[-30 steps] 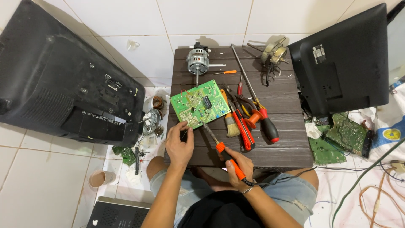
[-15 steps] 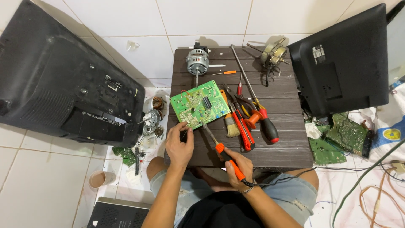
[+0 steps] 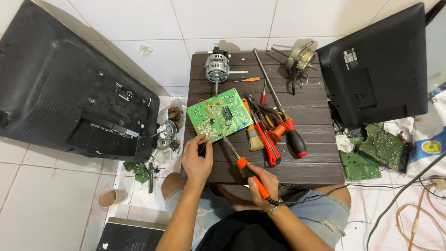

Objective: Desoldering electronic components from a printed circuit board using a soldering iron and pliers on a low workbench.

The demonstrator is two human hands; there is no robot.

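Centrally, a green circuit board (image 3: 219, 114) lies tilted on a small dark slatted table (image 3: 320, 162), near its left edge. The left hand (image 3: 197, 158) pinches the board's lower corner, fingers curled close on its edge. The right hand (image 3: 261, 182) is wrapped around the orange handle of a soldering iron (image 3: 242, 163), whose metal tip points up and left to the board's lower edge; a dark cord trails from the handle across the person's lap.

Just right of the board lie a paintbrush (image 3: 254, 137), red-handled screwdrivers (image 3: 293, 137) and pliers (image 3: 265, 111), crowded side by side. At the far edge of the table sit a small electric motor (image 3: 217, 68) and a second motor with loose wires (image 3: 300, 58).

White floor tiles (image 3: 139, 28) surround the table. A large black screen housing (image 3: 65, 97) lies back-up on the left, a smaller one (image 3: 376, 65) leans on the right. More green boards (image 3: 376, 151) lie on the floor by the right housing, with cables (image 3: 409, 186) beyond.

Small parts between the table and the left housing are too cluttered to identify. The person's legs are mostly hidden under the table, and both housings are cut off by the frame.
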